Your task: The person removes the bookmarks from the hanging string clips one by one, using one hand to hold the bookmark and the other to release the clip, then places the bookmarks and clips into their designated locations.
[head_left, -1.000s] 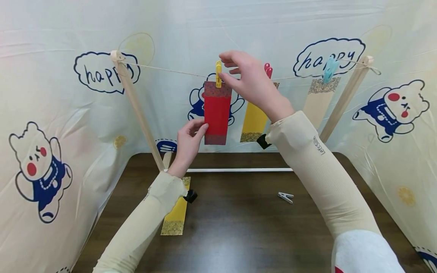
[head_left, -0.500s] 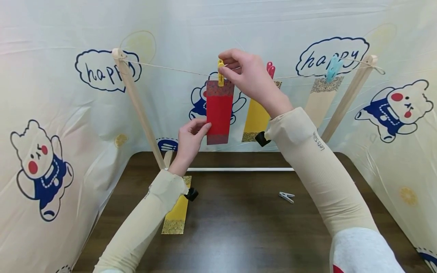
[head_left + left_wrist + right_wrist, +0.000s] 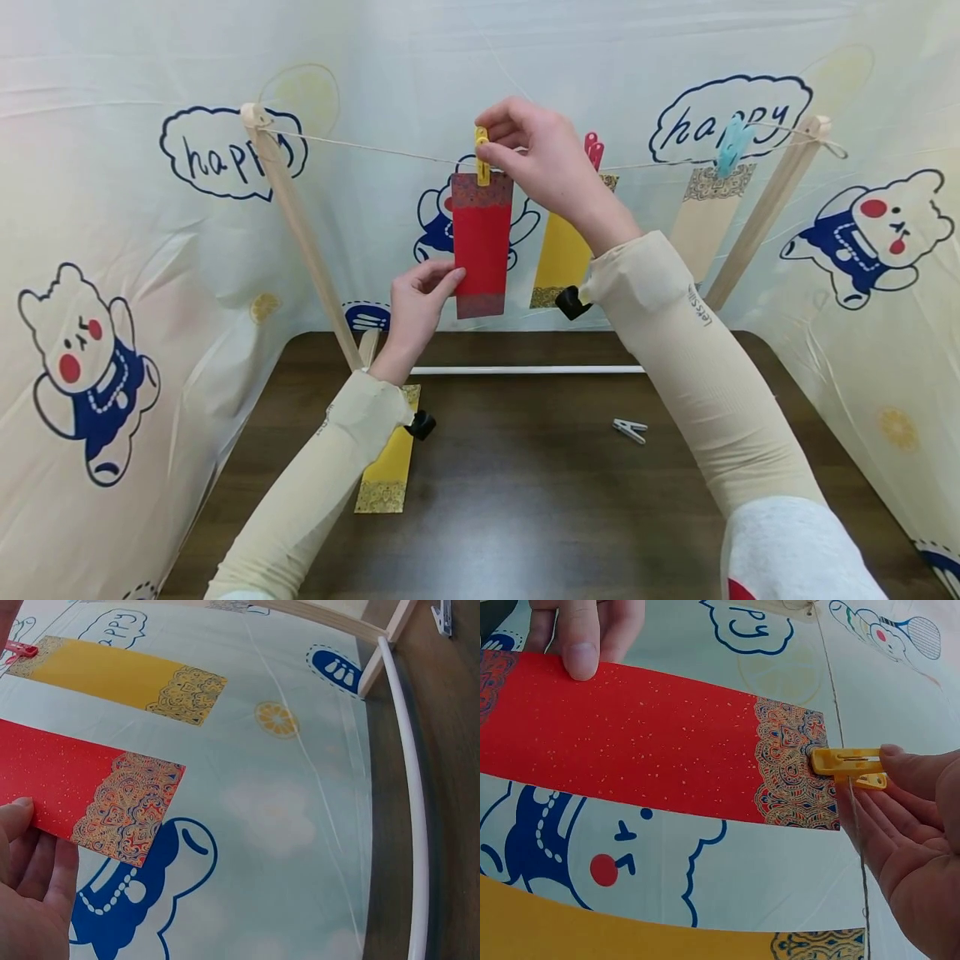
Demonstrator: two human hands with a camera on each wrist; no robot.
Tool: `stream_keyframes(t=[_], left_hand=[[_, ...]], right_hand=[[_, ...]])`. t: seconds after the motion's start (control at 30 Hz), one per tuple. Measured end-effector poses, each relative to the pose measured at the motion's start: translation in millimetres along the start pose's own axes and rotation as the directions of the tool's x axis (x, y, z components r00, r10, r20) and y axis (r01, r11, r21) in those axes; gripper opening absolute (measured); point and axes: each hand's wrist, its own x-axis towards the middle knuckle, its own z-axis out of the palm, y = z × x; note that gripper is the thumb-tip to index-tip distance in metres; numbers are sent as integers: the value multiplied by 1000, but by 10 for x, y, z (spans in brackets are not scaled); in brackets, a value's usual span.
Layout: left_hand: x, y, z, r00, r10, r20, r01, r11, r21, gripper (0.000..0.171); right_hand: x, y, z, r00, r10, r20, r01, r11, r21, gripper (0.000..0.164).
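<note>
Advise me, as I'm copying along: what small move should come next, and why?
Probably ease the right hand off the yellow clothespin, which overlaps the patterned top of the red card at the string, while the left hand holds the card lower down.

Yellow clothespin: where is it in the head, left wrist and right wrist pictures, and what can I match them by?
Head: the yellow clothespin is above centre, pinched by the right hand.
Left wrist: not in it.
Right wrist: right of centre, at the card's patterned end by the string.
Shared landmark: the red card, left of the picture in left wrist, across the upper left in right wrist.
</note>
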Motion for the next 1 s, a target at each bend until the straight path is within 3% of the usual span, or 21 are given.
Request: stream_keyframes(t=[0.47,0.8,1.0], left_hand=[[-6,18,-8,1000,-6,-6,6,1000,-13,28],[63,51,29,1000,20,0,-20,1000,-23,29],[-5,39,-14,1000,-18,-13,19,999,27,27]], right_hand=[[-16,-27,22,995,-64,-80,64,998,-2,24],[0,-40,-34,977,-102,-188,122,988,95,14],[6,-27,45,970,-117,-213,145,982,123,13]])
